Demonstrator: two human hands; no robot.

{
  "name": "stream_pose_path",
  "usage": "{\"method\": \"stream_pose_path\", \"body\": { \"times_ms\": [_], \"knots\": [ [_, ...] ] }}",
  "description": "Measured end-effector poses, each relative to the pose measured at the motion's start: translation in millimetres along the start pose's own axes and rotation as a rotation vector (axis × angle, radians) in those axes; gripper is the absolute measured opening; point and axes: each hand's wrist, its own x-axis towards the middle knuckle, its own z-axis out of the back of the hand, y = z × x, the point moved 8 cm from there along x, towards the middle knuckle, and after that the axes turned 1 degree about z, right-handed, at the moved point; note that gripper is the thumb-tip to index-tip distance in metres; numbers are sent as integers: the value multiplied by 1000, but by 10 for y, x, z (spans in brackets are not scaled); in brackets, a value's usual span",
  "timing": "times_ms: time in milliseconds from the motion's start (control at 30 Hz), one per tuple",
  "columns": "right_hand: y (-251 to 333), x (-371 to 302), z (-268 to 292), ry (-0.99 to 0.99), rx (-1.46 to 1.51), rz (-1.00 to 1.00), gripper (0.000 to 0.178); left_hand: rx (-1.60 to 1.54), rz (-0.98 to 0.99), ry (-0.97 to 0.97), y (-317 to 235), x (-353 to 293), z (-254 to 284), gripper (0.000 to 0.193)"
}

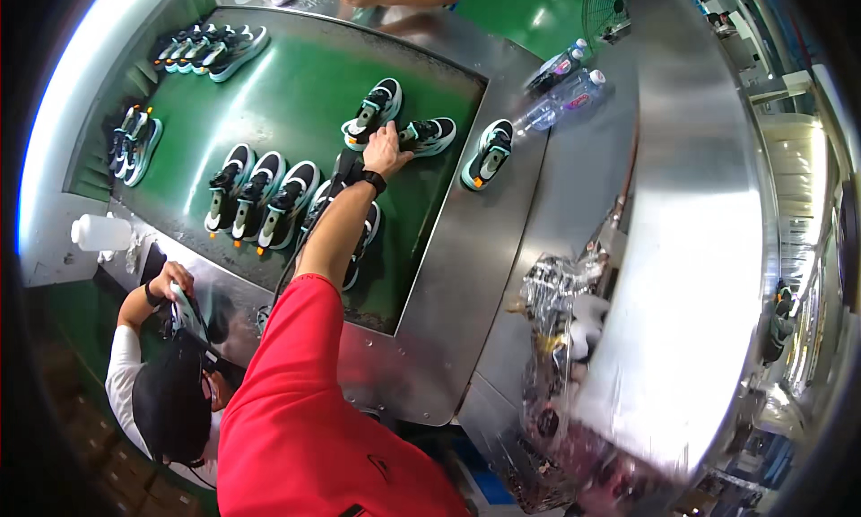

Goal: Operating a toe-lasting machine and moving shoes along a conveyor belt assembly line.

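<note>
Left hand (386, 152) down at upper centre, and I can't tell whether it's gripping! One sneaker (378, 106) lies right above the fingertips, a second shoe (432, 136) just right, a row of shoes (257, 194) left of centre, all on the green belt (305, 78).

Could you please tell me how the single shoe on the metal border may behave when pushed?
The shoe will probably not roll, since it seems to rest on a long, thick sole. It may slide somewhat, as the metal border looks smooth and shiny.
</note>
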Motion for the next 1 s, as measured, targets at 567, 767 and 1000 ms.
{"method": "stream_pose_path", "body": {
  "times_ms": [567, 767, 1000],
  "knots": [
    [1106, 293, -49, 54, -25, 130, 44, -368, -240, -314, -1750, -126, -40, 92],
    [1166, 353, -103, 47, -19, 140, 44, -199, -36, 135, -1946, 72, -1124, 84],
    [1236, 331, -94, 28, 24, 170, 43, -220, 121, -159, -976, 373, -431, 48]
  ]
}}
